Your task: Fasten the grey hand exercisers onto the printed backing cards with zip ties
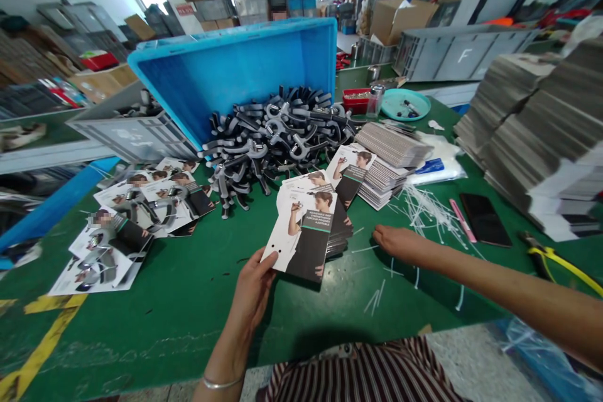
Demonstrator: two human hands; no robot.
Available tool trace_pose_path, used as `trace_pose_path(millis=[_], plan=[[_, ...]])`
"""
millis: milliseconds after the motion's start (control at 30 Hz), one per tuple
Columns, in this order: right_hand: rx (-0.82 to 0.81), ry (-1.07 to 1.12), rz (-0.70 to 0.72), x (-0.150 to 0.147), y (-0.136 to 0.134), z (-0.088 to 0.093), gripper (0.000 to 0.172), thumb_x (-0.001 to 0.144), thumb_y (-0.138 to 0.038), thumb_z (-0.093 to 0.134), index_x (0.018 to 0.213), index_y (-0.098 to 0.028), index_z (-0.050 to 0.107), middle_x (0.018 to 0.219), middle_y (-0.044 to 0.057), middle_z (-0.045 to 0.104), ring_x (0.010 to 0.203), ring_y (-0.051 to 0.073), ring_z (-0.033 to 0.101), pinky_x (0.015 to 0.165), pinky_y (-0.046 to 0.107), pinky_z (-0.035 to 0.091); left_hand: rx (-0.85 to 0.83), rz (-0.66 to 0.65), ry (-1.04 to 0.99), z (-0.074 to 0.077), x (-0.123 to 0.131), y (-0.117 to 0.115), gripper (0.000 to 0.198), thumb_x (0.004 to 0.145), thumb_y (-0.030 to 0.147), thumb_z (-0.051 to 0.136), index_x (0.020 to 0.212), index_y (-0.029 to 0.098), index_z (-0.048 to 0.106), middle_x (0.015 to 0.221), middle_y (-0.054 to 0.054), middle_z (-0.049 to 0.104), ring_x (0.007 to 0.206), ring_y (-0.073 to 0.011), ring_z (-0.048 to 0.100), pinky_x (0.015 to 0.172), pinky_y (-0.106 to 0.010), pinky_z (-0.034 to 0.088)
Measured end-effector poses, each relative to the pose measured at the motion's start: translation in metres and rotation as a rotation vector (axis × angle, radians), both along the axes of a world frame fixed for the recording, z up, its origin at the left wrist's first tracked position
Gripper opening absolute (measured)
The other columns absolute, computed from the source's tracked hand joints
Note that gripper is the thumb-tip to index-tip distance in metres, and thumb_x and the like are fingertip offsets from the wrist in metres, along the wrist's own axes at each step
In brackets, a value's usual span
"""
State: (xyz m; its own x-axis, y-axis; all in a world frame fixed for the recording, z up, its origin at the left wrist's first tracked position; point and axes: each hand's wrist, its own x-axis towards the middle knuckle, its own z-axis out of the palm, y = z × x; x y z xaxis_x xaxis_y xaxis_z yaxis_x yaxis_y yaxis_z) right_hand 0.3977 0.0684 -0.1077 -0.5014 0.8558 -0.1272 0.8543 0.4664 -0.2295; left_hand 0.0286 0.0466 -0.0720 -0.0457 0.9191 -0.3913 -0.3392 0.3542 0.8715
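My left hand grips a printed backing card by its lower left corner, thumb on top. Behind that card a stack of the same cards partly shows. My right hand is low over the table with its fingers closed; whatever they hold, if anything, is hidden. White cable ties lie scattered around it, one ending at its fingertips, and a larger heap of ties is just beyond. Grey and black hand grip strengtheners spill in a pile from a tipped blue bin.
Cards with grips on them lie at the left. Stacked cards, a phone, a pink pen and yellow-handled pliers are to the right. A tall stack of grey card rises at the right edge.
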Motion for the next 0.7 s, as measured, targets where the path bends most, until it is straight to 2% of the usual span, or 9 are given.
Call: trace_pose_path(millis=[133,167,200,300,333,400,467,567,700], plan=[[-0.067,0.061,-0.034,0.019,0.013,0.014,0.010,0.077,-0.007,0.059,0.081,-0.016,0.056,0.084,0.009,0.064,0.062,0.015,0.059,0.057,0.025,0.045,0.303,0.383,0.551,-0.006,-0.002,-0.044,0.033,0.085,0.032,0.066,0.116,0.020,0.064,0.118,-0.008,0.066,0.111,-0.0218,0.060,0.100,-0.036,0.045],[-0.075,0.074,-0.056,0.028,0.017,0.019,0.008,0.079,-0.010,0.058,0.083,-0.016,0.055,0.082,0.008,0.064,0.063,0.015,0.060,0.058,0.025,0.046,0.441,0.355,0.687,-0.008,-0.001,-0.059,0.033,0.086,0.027,0.064,0.119,0.024,0.062,0.121,-0.007,0.065,0.115,-0.0217,0.058,0.104,-0.036,0.042],[-0.085,0.102,-0.095,0.036,0.020,0.024,0.004,0.083,-0.013,0.055,0.085,-0.017,0.054,0.079,0.007,0.065,0.063,0.015,0.061,0.058,0.025,0.047,0.590,0.153,0.750,-0.010,0.001,-0.072,0.031,0.089,0.024,0.060,0.120,0.027,0.062,0.121,-0.006,0.065,0.116,-0.0211,0.058,0.105,-0.035,0.042],[-0.145,0.372,-0.322,0.056,0.029,0.037,0.010,0.092,-0.028,0.047,0.091,-0.019,0.051,0.068,0.002,0.064,0.057,0.014,0.062,0.056,0.026,0.049,0.933,-0.744,0.804,-0.020,0.026,-0.095,0.047,0.092,0.027,0.054,0.139,0.030,0.048,0.137,-0.008,0.058,0.130,-0.0239,0.051,0.109,-0.040,0.042],[-0.167,0.520,-0.411,0.060,0.030,0.040,0.014,0.091,-0.033,0.049,0.092,-0.019,0.050,0.068,0.001,0.064,0.056,0.014,0.062,0.056,0.026,0.050,0.952,-0.902,0.858,-0.026,0.039,-0.094,0.058,0.092,0.034,0.055,0.147,0.026,0.038,0.146,-0.011,0.049,0.138,-0.0269,0.042,0.113,-0.045,0.037],[-0.207,0.807,-0.555,0.065,0.023,0.044,0.025,0.086,-0.041,0.057,0.096,-0.019,0.052,0.075,0.002,0.065,0.056,0.014,0.061,0.056,0.028,0.051,0.925,-0.985,1.028,-0.038,0.070,-0.081,0.082,0.089,0.049,0.057,0.154,0.017,0.020,0.159,-0.019,0.025,0.147,-0.0337,0.021,0.116,-0.053,0.029],[-0.264,0.958,-0.631,0.065,0.003,0.046,0.034,0.082,-0.046,0.063,0.100,-0.019,0.054,0.083,0.004,0.065,0.055,0.012,0.059,0.053,0.028,0.051,0.939,-1.006,1.166,-0.052,0.102,-0.060,0.093,0.084,0.060,0.058,0.154,0.014,0.019,0.161,-0.023,0.011,0.148,-0.0390,0.010,0.115,-0.058,0.026],[-0.435,1.041,-0.726,0.056,-0.052,0.040,0.037,0.082,-0.050,0.066,0.097,-0.017,0.059,0.088,0.005,0.065,0.055,0.010,0.055,0.052,0.025,0.048,1.037,-0.966,1.248,-0.066,0.145,-0.029,0.092,0.086,0.065,0.051,0.155,0.015,0.018,0.161,-0.024,0.006,0.149,-0.0377,0.006,0.117,-0.054,0.024],[-0.591,1.114,-0.759,0.040,-0.117,0.017,0.039,0.087,-0.054,0.060,0.098,-0.017,0.063,0.099,0.008,0.067,0.073,0.014,0.061,0.071,0.031,0.053,1.168,-0.864,1.273,-0.071,0.193,0.008,0.075,0.091,0.061,0.042,0.153,0.024,0.025,0.162,-0.018,0.013,0.149,-0.0374,0.007,0.117,-0.057,0.017]])
